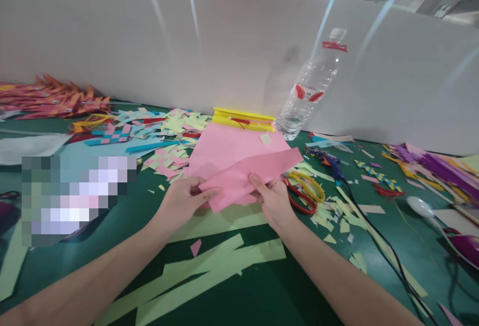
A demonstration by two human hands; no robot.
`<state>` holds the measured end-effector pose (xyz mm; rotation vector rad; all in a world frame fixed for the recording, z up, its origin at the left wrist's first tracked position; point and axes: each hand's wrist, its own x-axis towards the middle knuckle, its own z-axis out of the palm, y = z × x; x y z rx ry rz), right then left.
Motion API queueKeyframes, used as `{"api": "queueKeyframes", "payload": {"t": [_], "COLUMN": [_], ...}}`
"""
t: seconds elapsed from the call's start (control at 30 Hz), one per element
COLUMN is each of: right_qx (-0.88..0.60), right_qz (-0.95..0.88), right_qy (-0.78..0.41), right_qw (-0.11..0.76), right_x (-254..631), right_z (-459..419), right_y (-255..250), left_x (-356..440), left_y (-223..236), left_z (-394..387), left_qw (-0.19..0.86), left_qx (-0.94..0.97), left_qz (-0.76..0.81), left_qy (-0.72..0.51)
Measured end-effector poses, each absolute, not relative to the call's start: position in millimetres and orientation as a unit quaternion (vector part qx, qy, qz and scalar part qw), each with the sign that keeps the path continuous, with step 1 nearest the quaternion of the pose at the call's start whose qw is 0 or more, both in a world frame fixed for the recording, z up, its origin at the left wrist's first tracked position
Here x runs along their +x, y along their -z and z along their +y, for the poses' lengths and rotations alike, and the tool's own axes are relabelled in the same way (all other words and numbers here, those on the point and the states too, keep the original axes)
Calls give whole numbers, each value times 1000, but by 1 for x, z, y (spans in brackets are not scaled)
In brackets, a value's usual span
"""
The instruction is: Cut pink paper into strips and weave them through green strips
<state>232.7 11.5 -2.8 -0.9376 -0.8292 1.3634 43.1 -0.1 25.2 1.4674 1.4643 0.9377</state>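
Note:
A strip of pink paper [239,176] is held up between both hands, slightly tilted with its right end higher. My left hand [181,199] pinches its left end between thumb and fingers. Toward the strip's lower middle, my right hand [275,201] grips with the thumb on top and the fingers behind. Under the strip lies a larger pink sheet [224,146] with a small pale scrap on it. Scissors with red and yellow handles [305,194] lie just right of my right hand. Pale green paper strips [209,266] are spread in front of my hands.
A clear plastic bottle [309,89] leans by the white partition [187,32], beside a yellow tray [243,118]. A blue glue gun [329,161] with a black cord lies right. Paper scraps [172,159] cover the green table [292,291]. Orange folded paper pieces [56,99] are at far left.

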Motion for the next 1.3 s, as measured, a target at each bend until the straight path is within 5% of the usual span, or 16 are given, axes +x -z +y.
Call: {"api": "queueKeyframes", "payload": {"t": [0.33, 1.3], "right_qx": [-413, -395], "right_qz": [-304, -265], "right_qy": [-525, -546], "right_qw": [679, 690], "right_x": [247, 250], "right_z": [26, 29], "right_y": [0, 3], "left_x": [38, 37], "left_y": [-19, -23], "left_z": [2, 4], "left_qw": [400, 418], "left_qx": [623, 590], "left_qz": [582, 597], "left_qy": [-335, -347]}}
